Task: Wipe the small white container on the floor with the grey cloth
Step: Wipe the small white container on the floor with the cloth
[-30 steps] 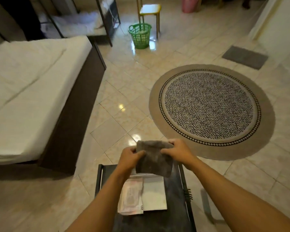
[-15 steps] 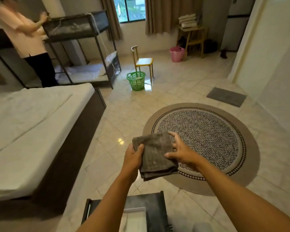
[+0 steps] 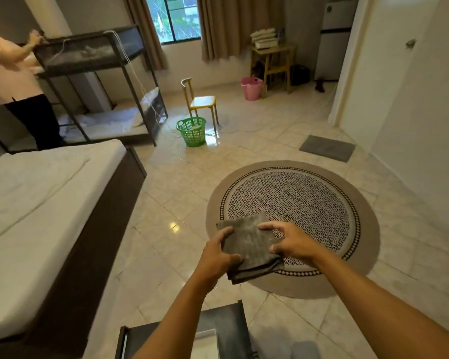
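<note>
Both arms out front, forearms converging. Left hand [image 3: 219, 255] pinches grey cloth [image 3: 249, 248] edge; right hand [image 3: 290, 242] grips opposite side, fingers spread.

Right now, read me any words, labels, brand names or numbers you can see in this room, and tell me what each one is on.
None can be read.
The fridge has a small mark near its top, too blurred to read.
The grey cloth, held by the left hand and right hand, shows no label.
The green basket and pink bucket show no print.
</note>
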The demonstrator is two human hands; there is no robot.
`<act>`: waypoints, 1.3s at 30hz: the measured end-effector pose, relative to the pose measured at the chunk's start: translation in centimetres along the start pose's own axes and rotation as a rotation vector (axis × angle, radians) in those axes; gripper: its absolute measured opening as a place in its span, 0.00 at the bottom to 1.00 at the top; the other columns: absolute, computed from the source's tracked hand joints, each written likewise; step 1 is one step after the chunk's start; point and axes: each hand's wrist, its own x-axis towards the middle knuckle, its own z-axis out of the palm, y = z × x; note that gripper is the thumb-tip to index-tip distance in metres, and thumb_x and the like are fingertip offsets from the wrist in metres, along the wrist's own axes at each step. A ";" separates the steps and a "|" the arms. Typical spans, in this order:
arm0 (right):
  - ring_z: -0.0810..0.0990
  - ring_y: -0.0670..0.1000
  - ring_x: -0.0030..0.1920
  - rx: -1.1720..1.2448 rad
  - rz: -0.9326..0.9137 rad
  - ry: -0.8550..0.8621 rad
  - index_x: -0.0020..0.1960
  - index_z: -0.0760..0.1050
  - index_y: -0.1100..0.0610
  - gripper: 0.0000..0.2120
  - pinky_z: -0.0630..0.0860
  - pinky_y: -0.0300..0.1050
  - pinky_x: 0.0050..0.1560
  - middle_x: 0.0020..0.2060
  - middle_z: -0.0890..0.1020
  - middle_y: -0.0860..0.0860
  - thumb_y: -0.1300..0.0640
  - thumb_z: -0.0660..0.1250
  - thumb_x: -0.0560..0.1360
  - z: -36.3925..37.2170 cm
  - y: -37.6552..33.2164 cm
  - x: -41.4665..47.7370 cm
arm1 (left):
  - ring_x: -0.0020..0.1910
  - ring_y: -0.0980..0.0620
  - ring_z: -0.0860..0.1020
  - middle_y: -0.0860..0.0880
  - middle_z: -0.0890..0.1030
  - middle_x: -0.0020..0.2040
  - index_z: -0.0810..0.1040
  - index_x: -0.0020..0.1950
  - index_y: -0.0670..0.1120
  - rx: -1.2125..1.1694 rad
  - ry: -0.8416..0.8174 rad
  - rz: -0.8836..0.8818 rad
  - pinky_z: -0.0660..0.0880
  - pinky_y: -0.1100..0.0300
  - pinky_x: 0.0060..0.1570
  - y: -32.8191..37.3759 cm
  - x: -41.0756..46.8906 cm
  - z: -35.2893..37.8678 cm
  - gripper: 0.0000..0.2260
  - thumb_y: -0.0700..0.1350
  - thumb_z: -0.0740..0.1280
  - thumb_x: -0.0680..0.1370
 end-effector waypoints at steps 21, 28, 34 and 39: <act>0.75 0.53 0.59 -0.360 0.235 -0.091 0.78 0.60 0.53 0.45 0.82 0.41 0.44 0.64 0.67 0.50 0.75 0.72 0.67 -3.6 20.7 -0.6 | 0.73 0.46 0.63 0.46 0.61 0.77 0.55 0.80 0.47 0.628 -0.168 -0.002 0.67 0.52 0.70 -16.2 3.8 12.8 0.43 0.39 0.75 0.71; 0.76 0.51 0.53 -0.457 0.244 -0.119 0.78 0.60 0.52 0.46 0.78 0.36 0.36 0.70 0.67 0.52 0.73 0.74 0.66 -5.2 34.8 2.1 | 0.71 0.47 0.66 0.48 0.63 0.73 0.52 0.81 0.49 0.624 -0.152 -0.085 0.71 0.56 0.66 -28.0 7.2 20.0 0.43 0.37 0.73 0.73; 0.78 0.51 0.54 -0.514 0.267 -0.124 0.78 0.60 0.52 0.46 0.79 0.37 0.36 0.71 0.67 0.52 0.74 0.73 0.66 -4.4 47.2 5.5 | 0.71 0.46 0.66 0.48 0.62 0.74 0.52 0.81 0.49 0.660 -0.135 -0.112 0.75 0.51 0.64 -40.0 10.8 24.1 0.43 0.38 0.73 0.72; 0.78 0.55 0.58 -0.552 0.248 -0.100 0.78 0.59 0.52 0.46 0.80 0.37 0.36 0.72 0.66 0.52 0.75 0.72 0.66 -2.7 54.7 7.6 | 0.71 0.45 0.66 0.46 0.63 0.74 0.52 0.80 0.48 0.706 -0.113 -0.080 0.73 0.52 0.66 -47.8 13.1 26.0 0.41 0.36 0.71 0.73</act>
